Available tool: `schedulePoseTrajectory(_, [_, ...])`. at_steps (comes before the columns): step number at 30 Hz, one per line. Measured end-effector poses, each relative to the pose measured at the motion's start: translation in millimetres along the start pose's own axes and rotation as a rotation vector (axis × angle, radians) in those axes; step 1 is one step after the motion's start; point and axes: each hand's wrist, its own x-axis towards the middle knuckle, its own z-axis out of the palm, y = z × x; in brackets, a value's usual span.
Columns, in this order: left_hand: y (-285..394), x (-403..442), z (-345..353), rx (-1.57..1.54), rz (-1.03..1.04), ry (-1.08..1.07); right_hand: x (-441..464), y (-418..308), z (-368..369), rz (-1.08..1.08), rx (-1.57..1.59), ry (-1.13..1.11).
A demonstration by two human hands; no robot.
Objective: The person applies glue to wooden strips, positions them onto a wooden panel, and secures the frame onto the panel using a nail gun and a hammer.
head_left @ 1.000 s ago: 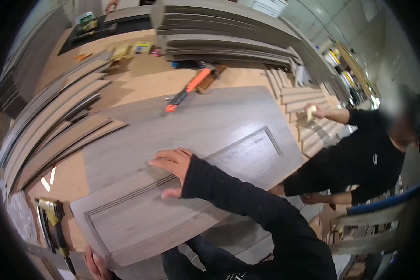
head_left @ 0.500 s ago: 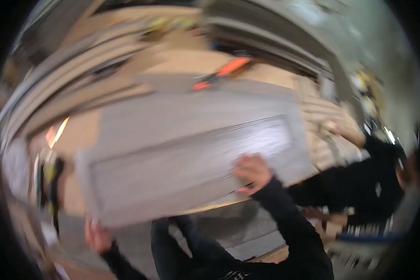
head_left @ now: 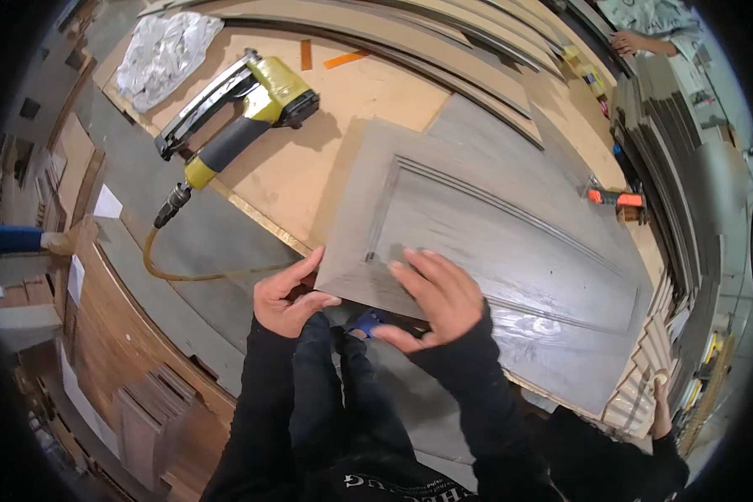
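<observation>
the gun (head_left: 251,113) is lying on the counter (head_left: 368,96) at left, its hose (head_left: 149,251) hanging over the near edge; good handling is keeping that hose from catching the sleeve or the corner. the left hand (head_left: 289,293) is bracketing the near left corner of the panel (head_left: 519,234), fingers along the end and thumb by the near edge, partly spread; whether this grip is pressing, i cannot tell. working well here is probably meaning keeping thumb and fingers square to the two edges, so the corner is not twisting or tipping. the right hand (head_left: 439,301) is reaching over the near edge, its grip wide, fingers over the face and thumb hanging outside the edge. whether the fingertips are pressing is also unclear; light, flat contact is likely safer for the finish than digging into the grooves. the panel itself is lying on the counter in front of both wrists, with a plain sheet (head_left: 481,125) showing beyond it.

compared with half a second ago, the view is turning toward the left end: the gun is now looming large at upper left, the left hand is sitting higher in view, still at the corner, the right hand is working much nearer to it, and the orange tool (head_left: 617,199) is showing far to the right.
</observation>
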Motion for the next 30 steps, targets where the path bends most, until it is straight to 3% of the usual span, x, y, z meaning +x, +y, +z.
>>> schedulePoseTrajectory(5, [-9, 8, -4, -0.090, 0.098, -0.048, 23, -9, 26, -0.014, 0.035, 0.008])
schedulePoseTrajectory(9, [-14, 7, -5, -0.194, 0.002, -0.073, 28, -18, 27, 0.048, 0.001, -0.011])
schedulePoseTrajectory(16, [-13, 14, -15, -0.128, 0.106, -0.158, 31, -21, 31, 0.071, -0.055, -0.038])
schedulePoseTrajectory(19, [-20, 12, -13, -0.348, -0.024, -0.179, 31, -18, 35, 0.061, -0.047, -0.022])
schedulePoseTrajectory(25, [-12, 9, -18, -0.130, 0.090, -0.177, 31, -17, 38, 0.071, -0.030, -0.025])
schedulePoseTrajectory(30, [-6, 4, -7, -0.020, 0.178, -0.057, 31, -19, 35, 0.104, -0.094, -0.071])
